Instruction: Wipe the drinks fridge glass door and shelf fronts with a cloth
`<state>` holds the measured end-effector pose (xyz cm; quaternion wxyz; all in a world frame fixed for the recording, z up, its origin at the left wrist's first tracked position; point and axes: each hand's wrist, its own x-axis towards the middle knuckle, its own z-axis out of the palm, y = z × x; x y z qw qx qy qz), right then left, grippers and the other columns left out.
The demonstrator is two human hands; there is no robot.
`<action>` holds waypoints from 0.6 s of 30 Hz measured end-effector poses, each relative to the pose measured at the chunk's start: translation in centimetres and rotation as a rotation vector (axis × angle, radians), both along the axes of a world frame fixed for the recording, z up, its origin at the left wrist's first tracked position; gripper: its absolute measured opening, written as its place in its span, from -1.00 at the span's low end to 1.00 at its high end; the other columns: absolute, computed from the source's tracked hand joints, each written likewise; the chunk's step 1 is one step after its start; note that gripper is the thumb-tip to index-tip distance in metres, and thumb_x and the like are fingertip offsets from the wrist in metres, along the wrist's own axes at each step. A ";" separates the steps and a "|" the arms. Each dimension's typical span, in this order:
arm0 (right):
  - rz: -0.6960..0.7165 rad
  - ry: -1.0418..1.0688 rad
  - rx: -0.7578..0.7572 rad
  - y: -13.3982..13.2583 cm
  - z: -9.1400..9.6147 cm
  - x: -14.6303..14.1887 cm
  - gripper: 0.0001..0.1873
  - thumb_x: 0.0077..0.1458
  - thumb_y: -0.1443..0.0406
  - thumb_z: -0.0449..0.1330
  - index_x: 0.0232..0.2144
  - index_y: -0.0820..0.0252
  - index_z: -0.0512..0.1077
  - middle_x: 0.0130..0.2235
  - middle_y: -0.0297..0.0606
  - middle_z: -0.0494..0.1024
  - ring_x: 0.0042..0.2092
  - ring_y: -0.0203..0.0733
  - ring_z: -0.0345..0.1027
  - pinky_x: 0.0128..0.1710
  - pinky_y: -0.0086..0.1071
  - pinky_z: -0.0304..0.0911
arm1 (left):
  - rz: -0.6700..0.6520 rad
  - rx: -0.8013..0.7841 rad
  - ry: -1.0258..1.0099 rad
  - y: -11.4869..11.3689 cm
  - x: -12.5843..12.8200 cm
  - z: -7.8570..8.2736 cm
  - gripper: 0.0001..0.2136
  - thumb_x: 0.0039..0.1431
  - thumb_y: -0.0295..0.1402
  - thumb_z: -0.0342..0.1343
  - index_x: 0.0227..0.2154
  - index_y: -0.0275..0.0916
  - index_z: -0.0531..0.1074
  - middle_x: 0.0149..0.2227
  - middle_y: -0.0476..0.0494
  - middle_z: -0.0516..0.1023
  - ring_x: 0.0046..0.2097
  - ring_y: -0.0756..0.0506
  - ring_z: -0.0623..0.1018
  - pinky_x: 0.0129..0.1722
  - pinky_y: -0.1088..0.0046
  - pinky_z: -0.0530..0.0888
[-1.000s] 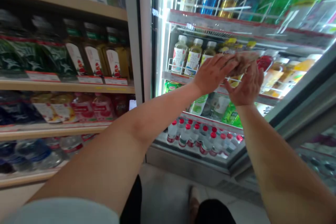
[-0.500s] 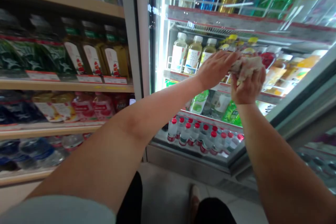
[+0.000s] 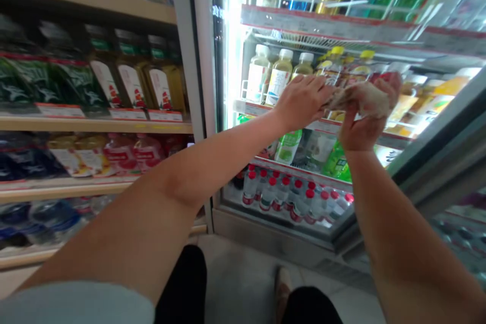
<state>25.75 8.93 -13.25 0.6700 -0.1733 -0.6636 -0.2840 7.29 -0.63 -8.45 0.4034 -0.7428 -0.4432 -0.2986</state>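
Cloth [image 3: 372, 100], pale and crumpled, is stretched between the two hands, in front of a lit fridge [image 3: 261, 230] of drinks. The left arm [image 3: 212, 177] slants up from the lower left, past a pale sleeve [image 3: 83, 304], and reaches well across to the right. Its left hand [image 3: 301, 101] has the back turned up, with the fingers pointing right and bent together around the cloth's narrow left end; little gap shows between them. The right arm [image 3: 385, 202] rises from the lower right, bending inward at the wrist. The right hand [image 3: 362, 130] stands upright, thumb on the near side of the cloth, fingers mostly hidden behind it and blurred; the hand is partly closed around the cloth, how tightly I cannot tell. The cloth's bulk lies over the right palm and fingers, its thinner part running left to the other hand. Beyond the hands stand white-capped bottles [image 3: 279, 81] on a fridge shelf, with red-capped bottles [image 3: 283, 193] well below.
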 end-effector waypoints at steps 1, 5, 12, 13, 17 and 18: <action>0.024 -0.007 0.049 -0.1 0.2 0.0 -0.45 0.36 0.08 -0.05 0.23 0.31 0.21 0.24 0.24 0.27 0.40 0.30 -0.01 0.31 0.27 -0.01 | -0.005 0.017 -0.057 0.0 0.0 -0.1 -0.67 0.24 -0.44 0.18 0.07 -0.24 0.44 0.06 -0.27 0.46 0.12 -0.34 0.43 0.15 0.06 0.35; 0.032 -0.007 0.117 -0.1 0.4 0.0 -0.42 0.39 0.06 -0.14 0.29 0.31 0.08 0.27 0.28 0.22 0.40 0.22 0.01 0.30 0.22 0.04 | 0.002 0.046 -0.283 -0.2 0.0 0.1 -0.78 0.23 -0.39 0.23 -0.08 -0.30 0.50 0.02 -0.31 0.46 0.11 -0.36 0.43 0.12 0.07 0.39; 0.012 -0.059 0.099 0.2 0.0 0.3 -0.40 0.34 0.07 0.00 0.28 0.27 0.12 0.26 0.20 0.28 0.35 0.15 0.13 0.27 0.09 0.14 | -0.118 -0.072 -0.207 -1.7 0.3 1.5 -0.62 0.35 -0.48 0.09 0.20 -0.19 0.36 0.06 -0.19 0.52 0.02 -0.22 0.52 0.03 0.24 0.47; 0.003 -0.063 0.101 0.1 -0.1 0.3 -0.42 0.34 0.09 -0.01 0.28 0.27 0.13 0.26 0.19 0.28 0.35 0.13 0.13 0.28 0.06 0.15 | -0.122 -0.032 -0.150 -2.0 0.3 1.5 -0.59 0.36 -0.52 0.06 0.23 -0.18 0.33 0.11 -0.18 0.49 0.06 -0.22 0.51 0.06 0.23 0.46; -0.034 -0.083 0.120 -0.6 -0.1 0.3 -0.41 0.38 0.10 -0.19 0.31 0.30 0.12 0.27 0.18 0.29 0.36 0.11 0.13 0.28 0.05 0.16 | -0.095 0.028 0.050 -2.5 0.4 1.3 -0.65 0.41 -0.55 -0.05 0.13 -0.12 0.44 0.28 -0.10 0.35 0.19 -0.21 0.44 0.16 0.20 0.42; -0.041 -0.087 0.120 -0.8 -0.1 0.2 -0.39 0.38 0.08 -0.19 0.32 0.30 0.11 0.28 0.17 0.29 0.36 0.11 0.13 0.28 0.05 0.15 | -0.096 0.027 0.032 -2.4 0.6 1.2 -0.67 0.41 -0.54 -0.05 0.07 -0.08 0.48 0.29 -0.04 0.34 0.19 -0.19 0.44 0.16 0.22 0.43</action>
